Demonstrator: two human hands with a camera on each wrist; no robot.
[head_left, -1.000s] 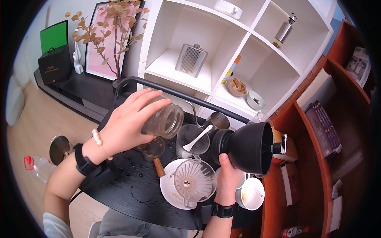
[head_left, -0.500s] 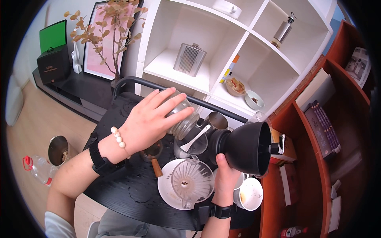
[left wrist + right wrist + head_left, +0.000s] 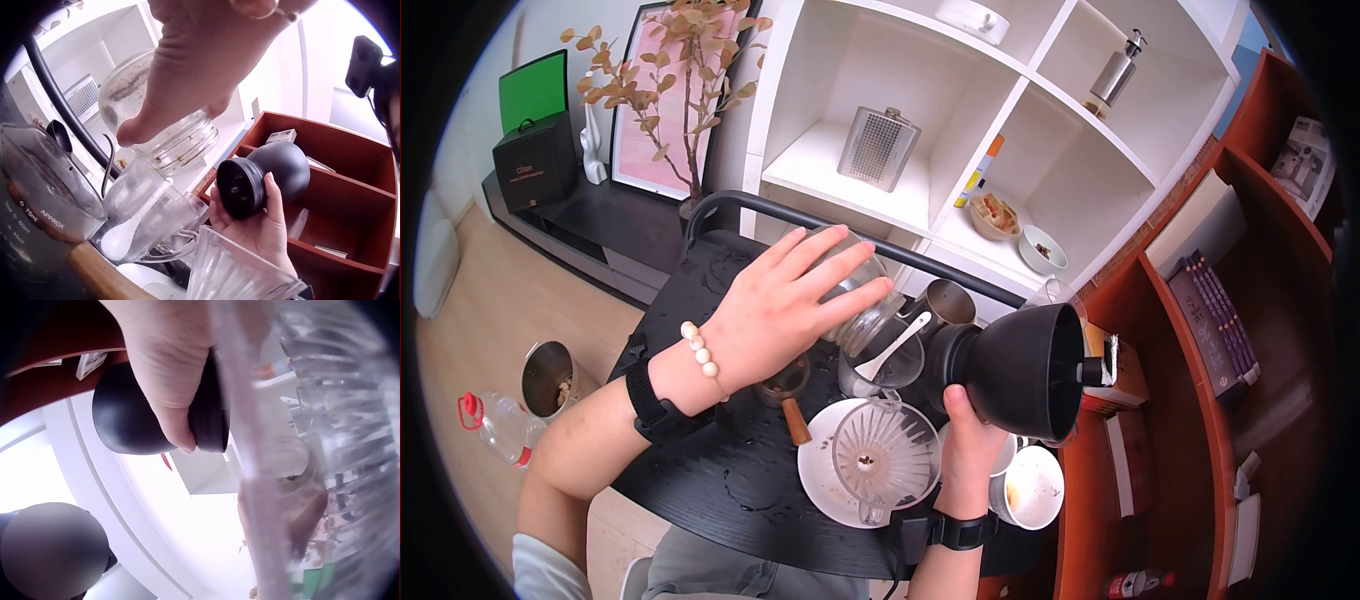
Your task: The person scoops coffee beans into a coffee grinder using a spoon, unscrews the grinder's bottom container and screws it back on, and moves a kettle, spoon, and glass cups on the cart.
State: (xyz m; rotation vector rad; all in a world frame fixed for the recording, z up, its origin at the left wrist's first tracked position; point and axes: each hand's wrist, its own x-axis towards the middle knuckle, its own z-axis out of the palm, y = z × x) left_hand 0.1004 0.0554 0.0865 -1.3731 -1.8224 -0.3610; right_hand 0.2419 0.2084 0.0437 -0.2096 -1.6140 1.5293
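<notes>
My left hand [image 3: 775, 312] grips a clear glass jar [image 3: 864, 302] from above and holds it tilted, mouth down to the right, over a glass cup [image 3: 882, 368] with a white spoon [image 3: 897, 345] in it. In the left wrist view the jar [image 3: 164, 128] hangs just above that cup [image 3: 150, 212]. My right hand [image 3: 968, 445] grips the narrow neck of a black funnel-shaped vessel [image 3: 1022, 372], which lies on its side with its wide mouth to the right. The right wrist view shows the thumb of that hand [image 3: 169, 375] across the black vessel [image 3: 134, 422].
On the round black table [image 3: 700, 470] stand a ribbed glass dripper [image 3: 887, 462] on a white plate [image 3: 818, 482], a small glass with a wooden handle [image 3: 786, 386], a metal pitcher [image 3: 953, 301] and a white cup [image 3: 1036, 490]. White shelves stand behind, brown shelves at the right.
My left hand has carried the jar to the right and up, from above the wooden-handled glass to above the cup with the spoon. The right hand and black vessel have barely moved.
</notes>
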